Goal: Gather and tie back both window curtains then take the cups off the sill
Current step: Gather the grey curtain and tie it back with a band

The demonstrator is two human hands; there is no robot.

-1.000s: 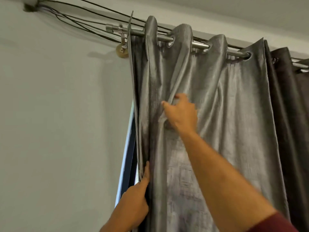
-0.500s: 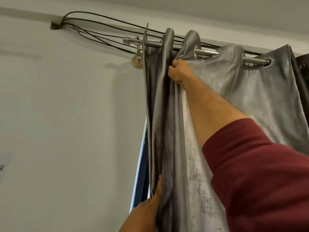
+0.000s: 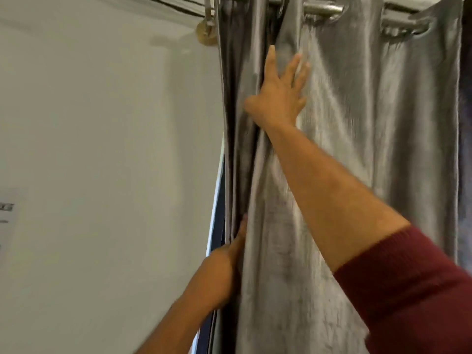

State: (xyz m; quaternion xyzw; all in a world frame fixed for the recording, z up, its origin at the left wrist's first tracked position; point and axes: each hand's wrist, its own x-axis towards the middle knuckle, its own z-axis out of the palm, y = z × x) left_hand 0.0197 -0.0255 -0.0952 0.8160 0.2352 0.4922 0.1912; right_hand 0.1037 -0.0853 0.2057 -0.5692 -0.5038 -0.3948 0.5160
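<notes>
A silver-grey eyelet curtain point(image 3: 357, 139) hangs from a metal rod point(image 3: 321, 7) at the top of the view. Its left folds are bunched together against the window edge. My right hand point(image 3: 278, 95) lies flat on the fabric just below the rod, fingers spread and pointing up. My left hand point(image 3: 222, 274) holds the bunched left folds lower down, with the thumb on the front and the fingers hidden behind the cloth. A darker curtain point(image 3: 466, 123) shows only at the far right edge. No cups or sill are in view.
A bare white wall point(image 3: 102, 149) fills the left half, with a paper notice point(image 3: 7, 213) at its left edge. The rod's bracket point(image 3: 207, 29) is fixed to the wall by the curtain's top left. A dark window strip point(image 3: 217, 200) shows beside the folds.
My right hand has let go of the fold near the eyelets and dropped a little, now open and flat on the cloth. The view has come closer. My left hand keeps its hold.
</notes>
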